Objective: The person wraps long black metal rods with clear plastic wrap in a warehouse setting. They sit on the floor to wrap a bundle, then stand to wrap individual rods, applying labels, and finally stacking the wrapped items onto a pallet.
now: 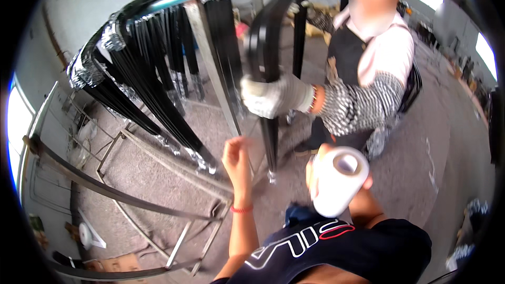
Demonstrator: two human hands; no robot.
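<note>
My right hand [314,176] is wrapped round a white roll of film [336,192], its cardboard core facing up. Raised before the rack, my left hand [236,153] has its fingers curled together; motion blurs them, and anything between them cannot be made out. Just beyond it hangs a bundle of long black strips [269,137]. A co-worker's white-gloved hand [276,94] grips that bundle, whose upper part is blurred. Clear wrap shows at the bundle's lower tip.
A metal rack [213,63] carries several black strip bundles [163,100] with wrapped ends on the left. The co-worker [347,47] stands at the far right in a dark apron. Curved metal bars [121,194] and a low frame [142,226] lie left of me.
</note>
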